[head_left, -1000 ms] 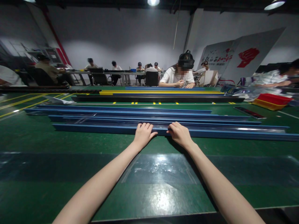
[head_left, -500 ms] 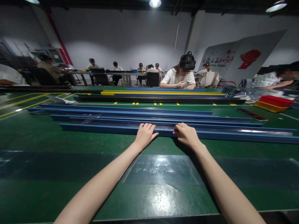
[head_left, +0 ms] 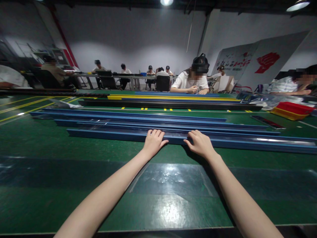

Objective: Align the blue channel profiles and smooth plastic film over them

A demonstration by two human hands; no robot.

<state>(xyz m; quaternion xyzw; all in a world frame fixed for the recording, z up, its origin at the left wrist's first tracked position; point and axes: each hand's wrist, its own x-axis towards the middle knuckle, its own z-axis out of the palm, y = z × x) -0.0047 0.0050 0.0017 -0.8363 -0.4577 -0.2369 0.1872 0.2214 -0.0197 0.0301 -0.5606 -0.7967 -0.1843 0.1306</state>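
Note:
A long blue channel strip (head_left: pixel 106 134) lies crosswise on the green table, nearest to me in a row of similar strips. My left hand (head_left: pixel 154 141) grips its near wall, the fingers bent over the top and the thumb along the front. To the right, my right hand (head_left: pixel 199 142) holds the same wall with curled fingers, its thumb pointing left along the front. A gap separates the hands. Clear film (head_left: pixel 173 180) lies flat on the table under and between my forearms. More blue channel strips (head_left: pixel 158 121) lie just beyond the held one.
Farther back are a black strip (head_left: pixel 168 105) and yellow strips (head_left: pixel 173 97). A phone (head_left: pixel 267 121) and stacked red and yellow trays (head_left: pixel 292 109) are at the right. Across the table sits a person (head_left: pixel 189 81) in a headset; other people work behind.
The near blue strip's left end has shifted slightly right. My right thumb now stands farther out from its fingers. My left hand keeps nearly the same place, and the view has moved slightly.

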